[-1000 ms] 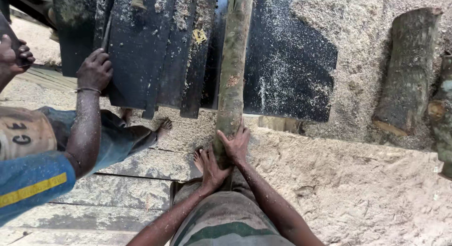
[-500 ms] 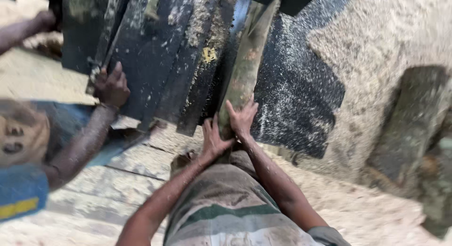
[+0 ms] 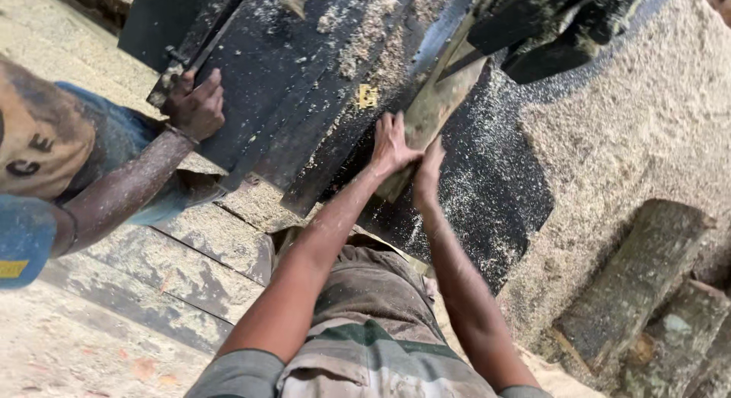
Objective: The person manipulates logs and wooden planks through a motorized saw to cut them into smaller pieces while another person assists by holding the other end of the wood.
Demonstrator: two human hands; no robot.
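Observation:
A long narrow log (image 3: 438,101) lies on a black, sawdust-covered machine table (image 3: 304,86) and runs away from me. My left hand (image 3: 390,145) presses flat on the log's near end. My right hand (image 3: 428,172) grips the same end from the right side. Both arms are stretched out in front of me over my striped shirt. A co-worker's hand (image 3: 194,105) rests on the left edge of the black table, near a metal fitting.
The co-worker crouches at the left in a tan shirt (image 3: 38,139) and blue trousers. Sawdust (image 3: 632,132) is heaped at the right. Several cut logs (image 3: 632,284) lie at the lower right. Dusty wooden planks (image 3: 183,269) run under me.
My hands and the log's near end have moved forward along the black table. The view has tilted and swung left. The co-worker's hand stays on the table edge.

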